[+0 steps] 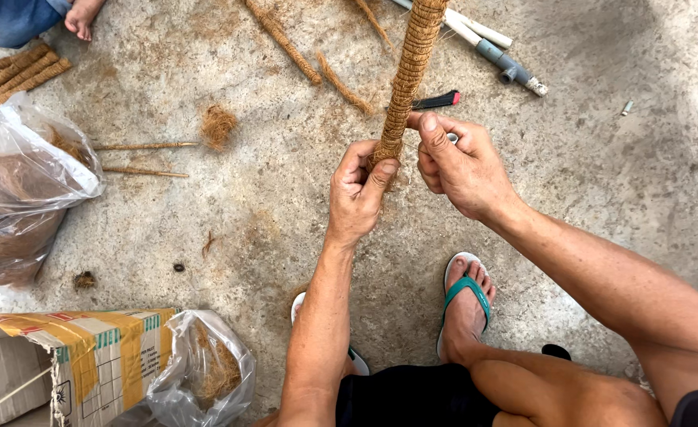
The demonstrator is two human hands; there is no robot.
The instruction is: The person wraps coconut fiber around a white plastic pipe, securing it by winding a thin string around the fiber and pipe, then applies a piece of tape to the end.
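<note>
plastic bag of coir fibre (pixel 17 198) on concrete floor (pixel 602 182) far left | left hand (pixel 358 194) clenched round lower end of coir-wrapped pole (pixel 406 75), centre, upright | right hand (pixel 461 166) pinching pole just beside | grey pipe (pixel 497 54) beyond

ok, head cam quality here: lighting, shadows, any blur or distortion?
Head view: soft, even daylight, only faint shadows on the concrete floor; mild glare on the clear plastic bag; left hand, right hand and coir-wrapped pole are sharp; wide-angle stretch shows at the edges, as on the forearms.
</note>
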